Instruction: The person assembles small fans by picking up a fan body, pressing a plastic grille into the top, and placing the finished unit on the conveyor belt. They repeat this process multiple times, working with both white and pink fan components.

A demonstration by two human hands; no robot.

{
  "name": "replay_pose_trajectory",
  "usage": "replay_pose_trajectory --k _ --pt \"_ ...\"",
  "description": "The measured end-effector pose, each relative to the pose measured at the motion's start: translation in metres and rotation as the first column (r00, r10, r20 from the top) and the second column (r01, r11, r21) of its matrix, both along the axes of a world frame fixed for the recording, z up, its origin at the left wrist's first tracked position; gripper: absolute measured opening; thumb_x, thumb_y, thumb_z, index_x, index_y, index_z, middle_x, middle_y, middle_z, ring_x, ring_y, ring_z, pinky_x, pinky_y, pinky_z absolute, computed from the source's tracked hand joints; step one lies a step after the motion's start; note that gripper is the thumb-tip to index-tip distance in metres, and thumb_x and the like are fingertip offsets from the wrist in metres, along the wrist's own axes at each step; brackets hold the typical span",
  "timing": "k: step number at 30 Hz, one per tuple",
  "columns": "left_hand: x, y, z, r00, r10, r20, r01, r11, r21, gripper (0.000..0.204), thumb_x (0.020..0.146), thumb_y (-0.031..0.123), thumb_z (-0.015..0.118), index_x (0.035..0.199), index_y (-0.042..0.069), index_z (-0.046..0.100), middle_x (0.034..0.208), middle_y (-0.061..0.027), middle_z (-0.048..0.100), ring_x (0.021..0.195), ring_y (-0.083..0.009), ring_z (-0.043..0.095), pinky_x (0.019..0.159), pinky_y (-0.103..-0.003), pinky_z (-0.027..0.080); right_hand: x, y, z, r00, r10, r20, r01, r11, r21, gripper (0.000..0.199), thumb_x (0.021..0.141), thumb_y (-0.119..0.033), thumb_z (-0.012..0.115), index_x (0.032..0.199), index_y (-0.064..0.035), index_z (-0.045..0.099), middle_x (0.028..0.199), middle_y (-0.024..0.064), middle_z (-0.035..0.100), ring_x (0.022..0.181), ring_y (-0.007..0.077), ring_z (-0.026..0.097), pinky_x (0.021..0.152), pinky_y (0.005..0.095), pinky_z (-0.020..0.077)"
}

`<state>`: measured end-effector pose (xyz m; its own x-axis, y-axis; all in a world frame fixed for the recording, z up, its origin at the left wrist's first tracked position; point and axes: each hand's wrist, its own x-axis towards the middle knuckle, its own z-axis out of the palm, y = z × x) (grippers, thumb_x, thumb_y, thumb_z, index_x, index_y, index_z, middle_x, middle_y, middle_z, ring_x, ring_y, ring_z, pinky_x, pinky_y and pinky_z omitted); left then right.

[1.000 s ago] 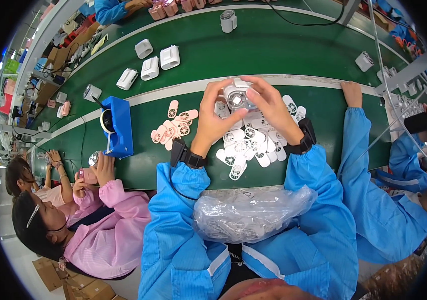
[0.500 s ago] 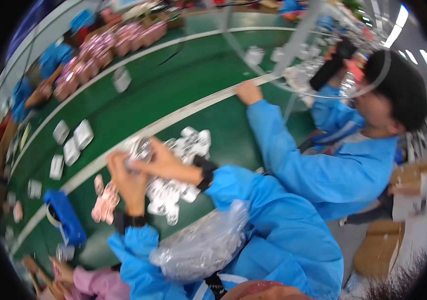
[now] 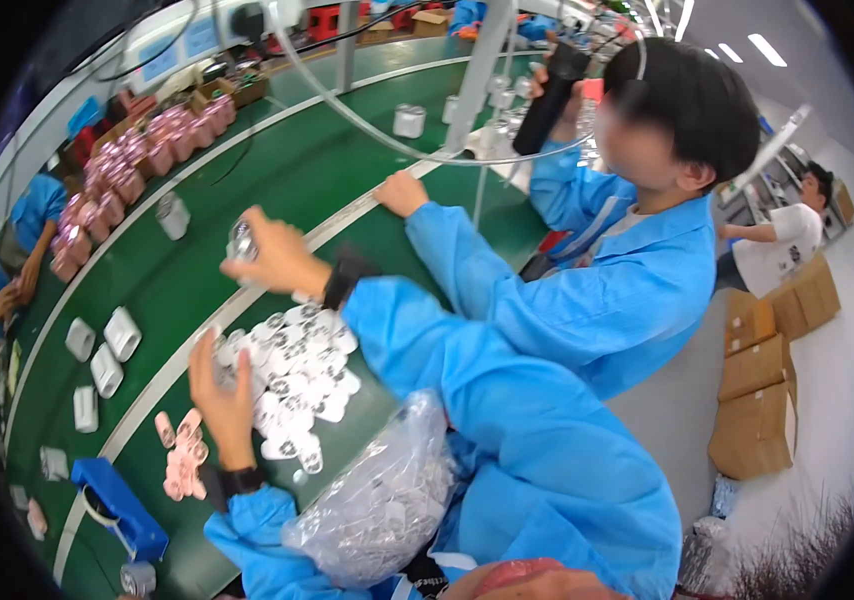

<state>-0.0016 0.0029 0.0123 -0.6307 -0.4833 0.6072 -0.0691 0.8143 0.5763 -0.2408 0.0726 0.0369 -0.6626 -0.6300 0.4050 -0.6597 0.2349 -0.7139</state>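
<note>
My right hand (image 3: 282,255) reaches over the pale rail of the green work surface. Its thumb and fingers grip a small, shiny silver-and-white housing (image 3: 242,242), partly hidden by the fingers. My left hand (image 3: 224,405) is open, thumb and fingers apart, beside a heap of flat white oval parts (image 3: 297,370) with dark round markings. Left of that hand lies a smaller pile of pink oval parts (image 3: 185,457). A clear plastic bag (image 3: 377,495) of small pieces rests close to my body, in front of my sleeves.
A blue tape dispenser (image 3: 122,508) stands at the lower left. White housings (image 3: 107,370) sit on the green belt (image 3: 217,260) beyond the rail. Rows of pink housings (image 3: 132,170) line the far side. A co-worker (image 3: 587,270) in blue sits at my right, one hand on the rail.
My hands were together around the silver housing; now they are apart. The right hand has carried it away over the rail, and the left has let go and opened. The view has also shifted.
</note>
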Motion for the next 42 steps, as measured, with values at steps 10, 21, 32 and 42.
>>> replay_pose_trajectory --k 10,21,32,42 --pt "-0.006 -0.006 -0.015 0.998 -0.061 0.019 0.058 0.992 0.109 0.038 0.091 0.018 0.081 0.124 0.001 0.073 0.129 -0.0171 0.072 0.122 -0.0367 0.065 0.107 -0.043 0.050 -0.122 -0.037 -0.059 0.997 0.040 -0.065 -0.044 0.997 -0.066 0.073 0.077 -0.038 0.094 0.128 0.0008 0.059 0.105 0.0265 0.073 0.098 0.0432 0.074 0.088 0.0471 0.0595" --pt "-0.026 0.009 -0.016 0.975 -0.189 0.115 0.179 0.979 0.093 0.054 0.088 0.032 0.084 0.133 0.004 0.072 0.144 -0.0209 0.064 0.136 -0.0395 0.057 0.117 -0.048 0.043 -0.172 0.006 -0.053 0.964 -0.132 -0.233 0.139 0.990 0.013 0.079 0.083 -0.049 0.090 0.139 -0.0020 0.058 0.128 0.0198 0.070 0.122 0.0346 0.067 0.107 0.0418 0.0523" --pt "-0.011 -0.002 -0.030 0.949 -0.111 0.294 0.132 0.990 -0.051 0.065 0.088 0.049 0.083 0.138 0.009 0.071 0.152 -0.0225 0.058 0.148 -0.0407 0.047 0.126 -0.062 0.023 0.044 0.145 -0.070 0.951 0.089 -0.296 -0.006 0.963 0.270 0.064 0.101 -0.039 0.073 0.143 0.0060 0.056 0.153 0.0266 0.051 0.137 0.0429 0.054 0.116 0.0454 0.0436" --pt "-0.003 -0.004 -0.038 0.966 -0.143 0.214 0.140 0.990 0.030 0.060 0.088 0.046 0.083 0.134 0.009 0.072 0.148 -0.0196 0.061 0.144 -0.0386 0.051 0.127 -0.060 0.024 0.044 0.113 -0.043 0.911 0.410 -0.038 -0.404 0.909 0.104 0.044 0.100 -0.023 0.073 0.135 0.0021 0.064 0.139 0.0226 0.060 0.128 0.0387 0.060 0.108 0.0443 0.0474"
